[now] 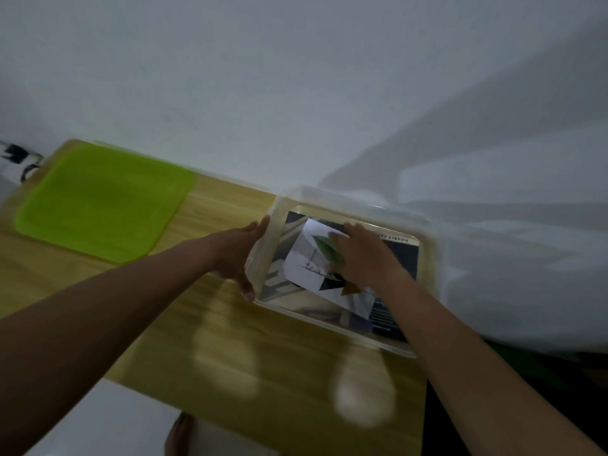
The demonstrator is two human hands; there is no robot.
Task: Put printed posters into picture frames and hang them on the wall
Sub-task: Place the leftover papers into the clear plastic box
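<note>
A clear plastic box [329,319] stands on the wooden table [210,340], right of centre. Inside it lies a white printed poster [306,261] with a green leaf and dark triangles, on top of a dark printed sheet [399,255]. My left hand [241,255] grips the box's left wall, fingers over the rim and thumb at the near corner. My right hand [358,255] is inside the box, palm down on the poster. Whether its fingers pinch the paper is hidden. The picture is blurred.
A lime-green lid or mat [102,200] lies on the table's far left. A white wall [296,77] runs behind the table. White fabric [513,241] drapes at the right, against the box. A bare foot [179,436] shows on the pale floor below the table edge.
</note>
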